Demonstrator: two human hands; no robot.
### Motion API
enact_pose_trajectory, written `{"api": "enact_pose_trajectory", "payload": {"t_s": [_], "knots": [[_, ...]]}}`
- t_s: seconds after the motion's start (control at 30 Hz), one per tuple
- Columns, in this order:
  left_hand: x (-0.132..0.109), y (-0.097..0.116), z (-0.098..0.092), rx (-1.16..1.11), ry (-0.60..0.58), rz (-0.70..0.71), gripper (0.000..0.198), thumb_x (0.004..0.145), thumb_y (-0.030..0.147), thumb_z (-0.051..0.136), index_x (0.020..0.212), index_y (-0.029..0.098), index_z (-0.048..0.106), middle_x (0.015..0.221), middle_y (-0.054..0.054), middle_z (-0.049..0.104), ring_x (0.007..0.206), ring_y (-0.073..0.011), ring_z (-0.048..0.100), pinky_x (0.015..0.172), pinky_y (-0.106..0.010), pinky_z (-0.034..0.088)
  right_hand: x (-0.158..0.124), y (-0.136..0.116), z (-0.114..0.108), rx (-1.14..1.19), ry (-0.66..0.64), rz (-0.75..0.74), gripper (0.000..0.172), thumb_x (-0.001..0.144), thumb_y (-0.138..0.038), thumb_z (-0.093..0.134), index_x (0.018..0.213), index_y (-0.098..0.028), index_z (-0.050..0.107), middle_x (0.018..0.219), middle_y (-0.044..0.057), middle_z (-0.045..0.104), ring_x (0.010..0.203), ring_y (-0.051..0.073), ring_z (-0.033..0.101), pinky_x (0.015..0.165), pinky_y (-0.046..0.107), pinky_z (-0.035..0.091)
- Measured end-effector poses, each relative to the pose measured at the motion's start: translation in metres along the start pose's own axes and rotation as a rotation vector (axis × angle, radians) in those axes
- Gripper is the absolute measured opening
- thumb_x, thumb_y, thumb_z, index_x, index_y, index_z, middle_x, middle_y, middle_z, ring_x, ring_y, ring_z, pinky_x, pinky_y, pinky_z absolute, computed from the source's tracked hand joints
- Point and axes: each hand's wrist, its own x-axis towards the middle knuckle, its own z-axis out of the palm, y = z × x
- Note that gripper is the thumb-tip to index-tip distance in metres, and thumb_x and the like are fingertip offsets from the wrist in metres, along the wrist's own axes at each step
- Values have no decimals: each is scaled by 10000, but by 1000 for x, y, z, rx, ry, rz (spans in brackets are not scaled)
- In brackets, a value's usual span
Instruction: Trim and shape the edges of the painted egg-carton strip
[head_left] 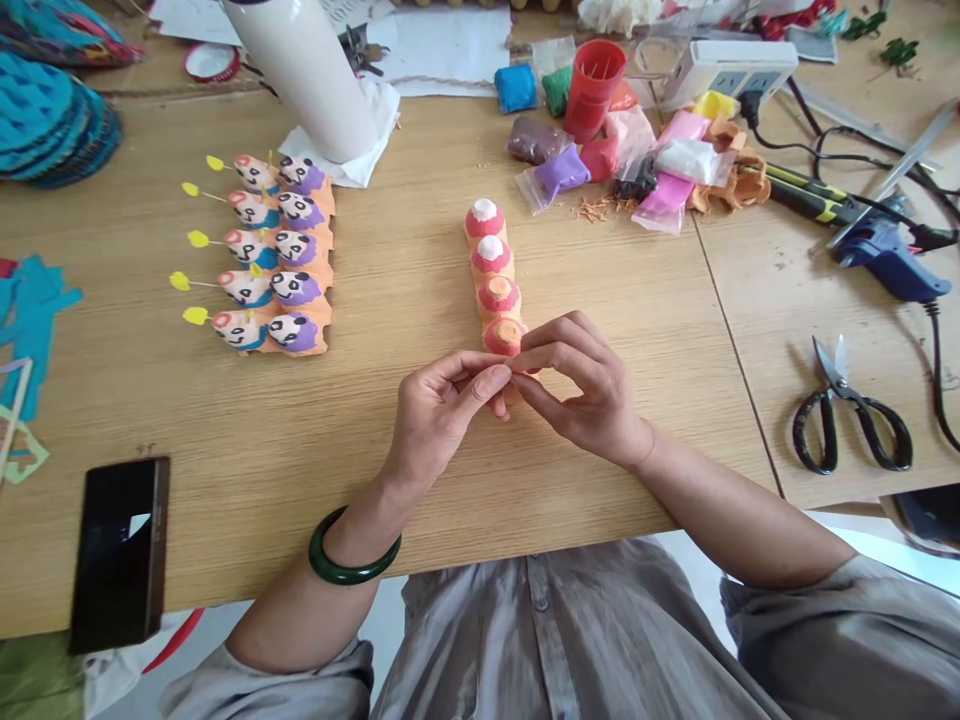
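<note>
My left hand point(439, 410) and my right hand point(589, 395) meet at the fingertips, each closed in a pinch. Between them may be a small reddish bit, too hidden to name. Directly beneath lies an orange egg-carton strip point(480, 295) with a row of bumps, its near end covered by my fingers. Pink clay point(491, 262) rings the visible bumps. The two far bumps carry white clay caps point(485, 210); the two nearer ones have bare orange tops.
At left, an egg-carton piece point(319, 335) bears painted faces and yellow-tipped sticks. A white bottle point(307, 80) stands behind it. Bagged clay point(562, 172) surrounds a red cup point(595, 90). Scissors point(844, 400), a blue glue gun point(889, 260) and cords lie right; a phone point(120, 550) lies left.
</note>
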Motion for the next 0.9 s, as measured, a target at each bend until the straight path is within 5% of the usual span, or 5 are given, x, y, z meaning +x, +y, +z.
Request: {"api": "enact_pose_trajectory", "payload": {"t_s": [0.9], "knots": [[2,3,1,-77,-19,-105,279,848,440,846,812,173,772,727,-5,712,553,-91,601,563,-237,539,-2,7,0,24,-10,-5,79,1007,-209,707,1082,-226,723,966,58,732,829,182,659,728,351,566]]}}
